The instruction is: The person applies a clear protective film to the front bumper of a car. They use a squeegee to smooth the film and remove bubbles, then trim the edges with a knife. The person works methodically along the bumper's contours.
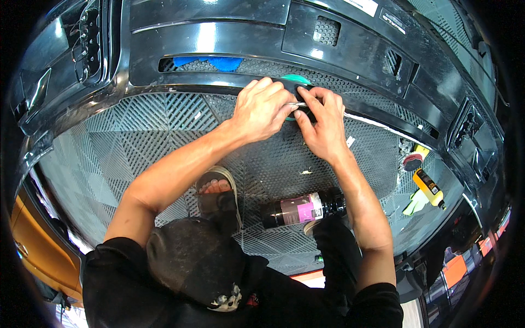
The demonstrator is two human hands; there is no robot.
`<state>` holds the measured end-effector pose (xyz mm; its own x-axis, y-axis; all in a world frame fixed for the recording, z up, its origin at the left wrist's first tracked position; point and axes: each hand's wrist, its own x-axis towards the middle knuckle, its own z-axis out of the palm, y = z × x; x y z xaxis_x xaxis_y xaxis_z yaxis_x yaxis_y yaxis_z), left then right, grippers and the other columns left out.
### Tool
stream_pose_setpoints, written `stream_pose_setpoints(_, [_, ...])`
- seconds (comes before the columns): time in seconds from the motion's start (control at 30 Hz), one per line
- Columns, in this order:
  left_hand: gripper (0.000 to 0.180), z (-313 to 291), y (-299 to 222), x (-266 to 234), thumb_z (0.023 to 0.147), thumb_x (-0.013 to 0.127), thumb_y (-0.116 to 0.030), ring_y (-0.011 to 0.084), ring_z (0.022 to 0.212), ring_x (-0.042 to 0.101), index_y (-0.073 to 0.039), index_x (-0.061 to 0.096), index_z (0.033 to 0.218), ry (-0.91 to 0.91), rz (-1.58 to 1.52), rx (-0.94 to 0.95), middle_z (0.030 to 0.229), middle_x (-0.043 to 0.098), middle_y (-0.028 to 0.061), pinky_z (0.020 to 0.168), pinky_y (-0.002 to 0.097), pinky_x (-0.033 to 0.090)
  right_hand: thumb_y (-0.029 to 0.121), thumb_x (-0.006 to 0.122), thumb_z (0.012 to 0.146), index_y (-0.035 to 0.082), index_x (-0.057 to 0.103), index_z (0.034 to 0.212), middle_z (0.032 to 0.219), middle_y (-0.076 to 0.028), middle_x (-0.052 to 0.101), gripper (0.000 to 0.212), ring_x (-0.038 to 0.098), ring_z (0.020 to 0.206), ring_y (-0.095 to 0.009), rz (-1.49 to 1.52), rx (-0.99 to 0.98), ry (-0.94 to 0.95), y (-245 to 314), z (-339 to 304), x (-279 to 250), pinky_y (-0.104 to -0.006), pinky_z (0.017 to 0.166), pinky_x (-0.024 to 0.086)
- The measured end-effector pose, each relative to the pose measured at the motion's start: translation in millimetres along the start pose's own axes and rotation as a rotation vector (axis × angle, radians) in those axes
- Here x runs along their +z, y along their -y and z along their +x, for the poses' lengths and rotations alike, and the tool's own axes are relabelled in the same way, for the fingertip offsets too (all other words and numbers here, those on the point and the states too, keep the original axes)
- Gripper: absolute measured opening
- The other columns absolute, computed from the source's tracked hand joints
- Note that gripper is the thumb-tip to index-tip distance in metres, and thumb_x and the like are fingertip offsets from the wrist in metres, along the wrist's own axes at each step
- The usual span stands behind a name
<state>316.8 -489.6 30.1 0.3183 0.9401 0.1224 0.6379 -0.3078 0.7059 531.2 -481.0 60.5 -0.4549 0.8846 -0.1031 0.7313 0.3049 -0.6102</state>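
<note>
A large black car bumper [229, 41] curves across the upper part of the view, with a long slot along its lower lip. At this lip, near the middle, my left hand [262, 109] pinches one end of a thin pale strip [296, 104], too small to name. My right hand [326, 121] faces it closely, index finger and thumb closed around the dark lip. Their fingertips almost meet. Behind the lip shows the rim of a round green thing [296, 79], mostly hidden. A blue cloth [221, 63] lies behind the slot, left of my hands.
Grey grid tiles and a dark studded mat [262, 150] cover the floor. Between my feet lies a dark bottle with a purple label [301, 209]. At the right are a yellow bottle [429, 186], a pale green glove [418, 202] and a round red-edged pad [412, 161].
</note>
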Motion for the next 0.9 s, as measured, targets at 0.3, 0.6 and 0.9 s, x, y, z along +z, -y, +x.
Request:
stream_pose_setpoints(0.3, [0.014, -2, 0, -4, 0.093, 0.079, -0.025, 0.0290, 0.085, 0.059, -0.012, 0.075, 0.096, -0.004, -0.062, 0.022, 0.086, 0.061, 0.0056, 0.078, 0.0431, 0.048, 0.011, 0.080, 0.091, 0.010, 0.082, 0.110, 0.113, -0.004, 0.068, 0.020, 0.059, 0.111, -0.028, 0.082, -0.050, -0.132, -7, 1, 13, -0.0433, 0.095, 0.042])
stream_pose_setpoints(0.6, [0.034, -4, 4, -11, 0.080, 0.085, -0.017, 0.0271, 0.087, 0.063, -0.012, 0.079, 0.113, -0.075, -0.201, 0.071, 0.099, 0.065, 0.0052, 0.075, 0.0403, 0.054, 0.010, 0.080, 0.092, 0.009, 0.077, 0.105, 0.111, -0.005, 0.069, 0.014, 0.063, 0.108, -0.028, 0.074, -0.126, -0.215, -10, -2, 19, -0.0421, 0.093, 0.044])
stream_pose_setpoints(0.9, [0.040, 3, -13, 1, 0.079, 0.087, -0.022, 0.0237, 0.103, 0.061, -0.015, 0.081, 0.119, 0.038, 0.023, -0.043, 0.106, 0.065, 0.0006, 0.090, 0.0414, 0.047, 0.012, 0.080, 0.093, 0.008, 0.076, 0.109, 0.113, -0.008, 0.069, 0.016, 0.064, 0.109, -0.031, 0.131, -0.198, -0.175, -19, -6, 11, -0.0428, 0.095, 0.047])
